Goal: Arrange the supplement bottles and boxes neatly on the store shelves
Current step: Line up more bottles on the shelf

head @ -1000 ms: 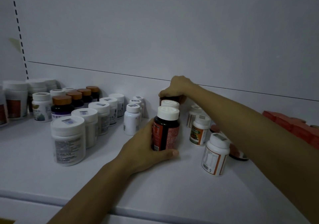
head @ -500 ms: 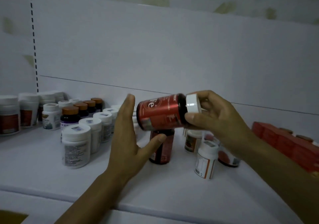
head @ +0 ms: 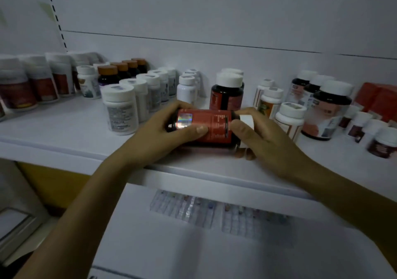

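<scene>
Held bottle: dark supplement bottle with a red label and white cap, lying on its side between both hands, cap towards the right fingers, low over the front of the white shelf; whether it touches the board I cannot tell.
Far left of the fingers: white jars with dark red labels, upright in a row running back.
Left of the fingers: amber-capped dark bottles in a file at the back; in front of them a file of white-capped white bottles, the front one near the left knuckles.
Left hand: wrapped round the bottle's base end, thumb laid across the label beside a shiny sticker, fingers curled behind.
Behind the fingers: matching red-labelled bottle, upright, with another white cap just behind it.
Right hand: thumb and curled fingers clasp the cap end.
Right of the fingers: white bottles with orange labels just beside the right hand, then a large dark jar with a white lid, then red boxes.
Step in hand: probably checking or turning the bottle before shelving it.
Next move: stand it cap up with the label facing out, in front of its match, without nudging the neighbours.
</scene>
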The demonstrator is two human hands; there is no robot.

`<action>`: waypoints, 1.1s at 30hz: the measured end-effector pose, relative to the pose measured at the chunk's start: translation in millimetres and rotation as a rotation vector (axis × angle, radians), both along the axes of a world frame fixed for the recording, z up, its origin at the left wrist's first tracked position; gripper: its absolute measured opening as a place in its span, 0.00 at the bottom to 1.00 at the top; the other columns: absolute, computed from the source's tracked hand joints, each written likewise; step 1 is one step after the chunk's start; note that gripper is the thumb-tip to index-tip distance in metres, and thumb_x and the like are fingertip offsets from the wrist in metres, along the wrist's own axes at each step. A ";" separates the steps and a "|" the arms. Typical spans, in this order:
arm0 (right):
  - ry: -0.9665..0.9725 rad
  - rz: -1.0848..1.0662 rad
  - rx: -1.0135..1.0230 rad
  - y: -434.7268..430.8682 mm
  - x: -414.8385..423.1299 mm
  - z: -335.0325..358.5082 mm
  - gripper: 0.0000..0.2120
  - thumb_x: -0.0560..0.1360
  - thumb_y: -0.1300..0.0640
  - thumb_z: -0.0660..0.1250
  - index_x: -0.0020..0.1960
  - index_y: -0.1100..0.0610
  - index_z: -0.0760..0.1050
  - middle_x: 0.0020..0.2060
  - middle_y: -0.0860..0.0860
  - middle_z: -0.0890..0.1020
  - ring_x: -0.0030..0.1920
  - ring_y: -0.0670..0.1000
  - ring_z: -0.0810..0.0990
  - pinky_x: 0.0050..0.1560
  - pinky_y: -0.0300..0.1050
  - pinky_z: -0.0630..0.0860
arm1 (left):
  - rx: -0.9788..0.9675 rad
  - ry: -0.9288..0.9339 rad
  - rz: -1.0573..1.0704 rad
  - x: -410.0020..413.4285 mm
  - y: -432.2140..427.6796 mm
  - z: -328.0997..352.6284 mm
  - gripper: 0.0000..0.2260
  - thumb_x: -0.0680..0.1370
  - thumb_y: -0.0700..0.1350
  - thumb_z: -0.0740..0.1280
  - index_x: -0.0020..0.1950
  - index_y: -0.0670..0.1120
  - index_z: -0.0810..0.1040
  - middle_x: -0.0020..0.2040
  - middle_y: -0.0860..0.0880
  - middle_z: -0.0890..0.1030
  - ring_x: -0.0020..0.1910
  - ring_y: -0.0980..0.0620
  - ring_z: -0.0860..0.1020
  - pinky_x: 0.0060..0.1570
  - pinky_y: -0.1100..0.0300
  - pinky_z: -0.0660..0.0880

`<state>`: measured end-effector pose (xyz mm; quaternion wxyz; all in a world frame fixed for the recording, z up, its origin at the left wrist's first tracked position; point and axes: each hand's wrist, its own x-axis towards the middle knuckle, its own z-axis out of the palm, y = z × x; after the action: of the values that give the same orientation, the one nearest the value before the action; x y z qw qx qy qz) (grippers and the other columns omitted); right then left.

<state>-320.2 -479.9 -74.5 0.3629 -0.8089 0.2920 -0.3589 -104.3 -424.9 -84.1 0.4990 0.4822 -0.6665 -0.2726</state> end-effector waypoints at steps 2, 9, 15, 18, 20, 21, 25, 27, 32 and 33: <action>-0.016 0.040 -0.058 0.1 -2.9 -5.2 0.21 0.71 0.38 0.67 0.59 0.46 0.69 0.49 0.42 0.79 0.43 0.40 0.81 0.36 0.33 0.76 | 0.059 0.056 -0.012 -4.7 -1.4 0.6 0.23 0.66 0.62 0.67 0.54 0.49 0.76 0.45 0.52 0.82 0.42 0.54 0.82 0.36 0.60 0.79; -0.119 0.086 -0.025 -8.2 -4.2 -6.9 0.17 0.69 0.45 0.71 0.54 0.47 0.72 0.39 0.48 0.82 0.29 0.47 0.80 0.26 0.37 0.73 | 0.039 0.043 -0.109 -1.4 1.0 2.5 0.24 0.66 0.61 0.70 0.60 0.59 0.71 0.48 0.63 0.80 0.47 0.57 0.81 0.36 0.63 0.78; -0.114 0.069 0.069 -13.9 -2.6 -6.3 0.19 0.67 0.40 0.69 0.52 0.48 0.72 0.37 0.48 0.82 0.28 0.48 0.79 0.23 0.37 0.70 | 0.056 0.029 -0.112 1.6 -2.6 -0.1 0.21 0.70 0.60 0.69 0.59 0.54 0.73 0.50 0.51 0.81 0.37 0.41 0.81 0.35 0.50 0.80; -0.085 0.085 -0.103 -12.2 -4.7 -7.7 0.32 0.63 0.43 0.76 0.63 0.44 0.68 0.49 0.41 0.79 0.46 0.42 0.82 0.38 0.34 0.77 | 0.089 0.027 -0.044 -1.1 -4.7 0.6 0.20 0.70 0.63 0.64 0.58 0.54 0.74 0.45 0.49 0.83 0.32 0.43 0.79 0.33 0.52 0.78; -0.077 0.064 -0.148 -10.3 -5.6 -8.3 0.30 0.64 0.46 0.77 0.62 0.45 0.69 0.49 0.41 0.79 0.46 0.42 0.82 0.38 0.33 0.77 | 0.081 -0.007 -0.042 -2.8 -4.6 1.2 0.21 0.70 0.64 0.63 0.57 0.55 0.74 0.43 0.51 0.83 0.31 0.47 0.80 0.31 0.55 0.77; -0.106 0.063 -0.104 -9.1 -5.2 -6.9 0.24 0.66 0.47 0.76 0.59 0.46 0.71 0.45 0.43 0.80 0.39 0.43 0.82 0.33 0.34 0.76 | 0.075 -0.016 -0.057 -3.2 -3.7 1.4 0.21 0.69 0.64 0.64 0.57 0.56 0.74 0.44 0.53 0.83 0.33 0.48 0.81 0.32 0.56 0.78; -0.163 0.043 0.133 -6.6 -3.0 0.3 0.15 0.73 0.45 0.68 0.49 0.56 0.73 0.30 0.49 0.82 0.22 0.51 0.77 0.18 0.41 0.71 | 0.048 0.003 -0.154 -2.6 1.4 2.5 0.23 0.66 0.56 0.70 0.61 0.58 0.72 0.52 0.62 0.80 0.47 0.53 0.83 0.35 0.58 0.80; -0.129 0.023 0.154 -8.4 -2.4 0.1 0.18 0.72 0.41 0.66 0.49 0.56 0.73 0.29 0.47 0.82 0.22 0.51 0.76 0.18 0.41 0.70 | 0.037 0.005 -0.171 -2.5 1.5 3.2 0.19 0.68 0.55 0.69 0.58 0.55 0.74 0.51 0.57 0.81 0.42 0.49 0.83 0.33 0.56 0.80; -0.137 0.098 -0.007 -7.1 -5.4 -3.4 0.26 0.64 0.48 0.75 0.59 0.45 0.70 0.47 0.37 0.80 0.41 0.46 0.83 0.29 0.33 0.75 | 0.102 0.045 -0.091 -3.0 -0.9 2.7 0.18 0.70 0.62 0.64 0.55 0.55 0.75 0.46 0.50 0.83 0.31 0.45 0.80 0.32 0.54 0.78; -0.128 0.095 -0.052 -7.4 -6.0 -3.8 0.26 0.63 0.50 0.77 0.58 0.45 0.71 0.47 0.36 0.79 0.45 0.44 0.82 0.32 0.32 0.75 | 0.105 0.046 -0.087 -3.2 -1.3 2.3 0.19 0.70 0.63 0.63 0.55 0.54 0.76 0.45 0.50 0.83 0.31 0.45 0.80 0.31 0.55 0.78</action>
<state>-326.2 -487.3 -78.3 0.3761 -0.8064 0.2203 -0.3997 -107.4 -426.2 -81.8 0.4758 0.4721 -0.6599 -0.3395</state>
